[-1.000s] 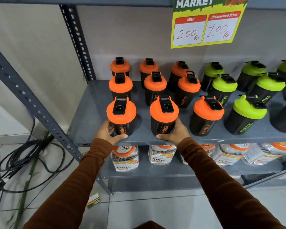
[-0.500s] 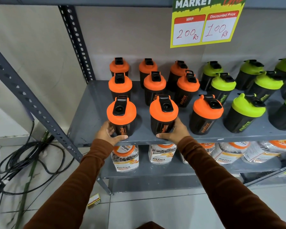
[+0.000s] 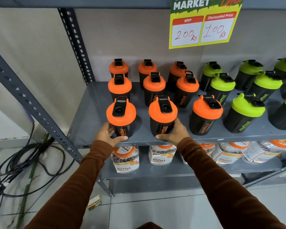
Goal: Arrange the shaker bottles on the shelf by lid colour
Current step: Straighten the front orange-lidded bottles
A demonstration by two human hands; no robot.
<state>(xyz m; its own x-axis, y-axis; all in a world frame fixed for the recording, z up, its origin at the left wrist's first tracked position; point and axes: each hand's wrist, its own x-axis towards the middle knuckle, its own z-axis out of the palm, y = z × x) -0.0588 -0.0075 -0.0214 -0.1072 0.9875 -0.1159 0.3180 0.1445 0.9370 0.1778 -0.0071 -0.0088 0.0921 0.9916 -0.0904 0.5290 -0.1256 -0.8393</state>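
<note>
A grey metal shelf (image 3: 89, 116) holds black shaker bottles standing upright, orange-lidded ones on the left and green-lidded ones on the right. The left hand (image 3: 106, 133) wraps its grip around the front-left orange-lidded bottle (image 3: 121, 117), thumb across the base near the shelf edge. The right hand (image 3: 175, 133) grasps the next orange-lidded bottle (image 3: 163, 115) the same way. Both bottles rest on the shelf. A third front orange bottle (image 3: 205, 114) stands just beside, then a green-lidded bottle (image 3: 244, 113). A price sign (image 3: 203, 25) hangs above. Jars (image 3: 125, 158) sit on the lower shelf; cables (image 3: 23, 159) lie on the floor.
</note>
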